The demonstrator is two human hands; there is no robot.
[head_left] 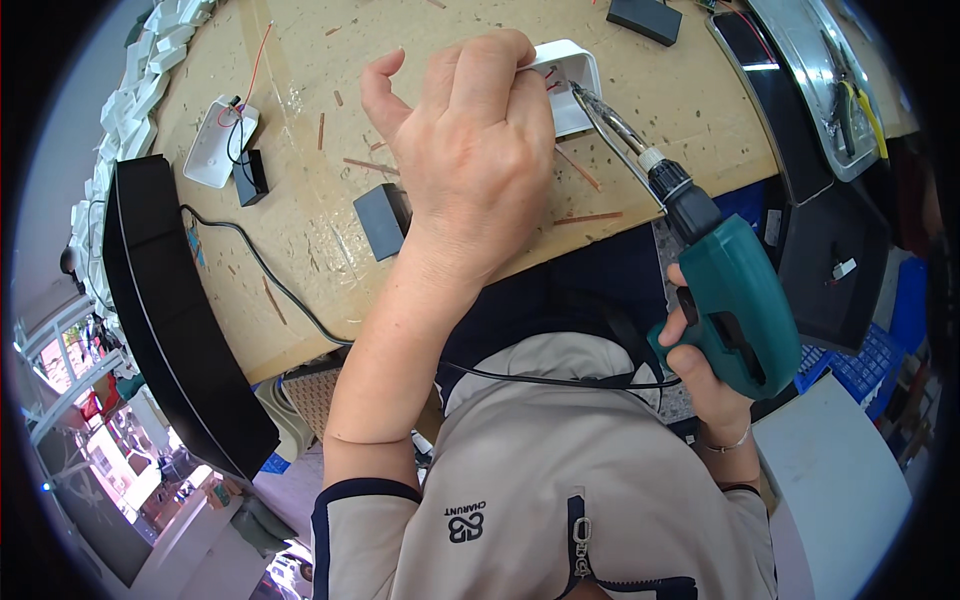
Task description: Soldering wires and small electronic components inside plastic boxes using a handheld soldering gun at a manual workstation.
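Note:
My right hand [702, 375] is wrapped round the grip of a green soldering gun [750, 305] with a black cord. Its thin metal tip reaches into a small white plastic case [583, 68], close to short red wire ends inside. On the case's left side, my left hand [482, 140] has its fingers closed over the edge, the thumb sticking out to the left. The palm and the fingertips on the case are hidden. Just left of my left wrist lies a black box [380, 222].
Another white case [215, 150] with red and black wires and a small black block [250, 178] lies at left. White cases [130, 120] line the far left edge. A long black tray [165, 310] borders the table [300, 250]. At right are a clear tray [815, 60] and yellow-handled tool [866, 120].

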